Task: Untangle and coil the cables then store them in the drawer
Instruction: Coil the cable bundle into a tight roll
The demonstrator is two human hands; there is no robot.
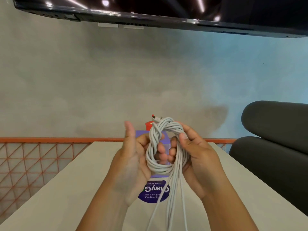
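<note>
Above table [66,180], left hand [133,157] and right hand [196,152] grip upright, plug-topped coil [168,127].

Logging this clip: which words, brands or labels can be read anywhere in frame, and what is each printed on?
"ClayG": big white letters, upside down, on the purple label on the table; the rest is hidden, and the white cable crosses it.
"Clean as you": small line, same label, end hidden.
"keep our" and "antries clean.": same label, starts cut off.
Screen above: no readable text.
</note>
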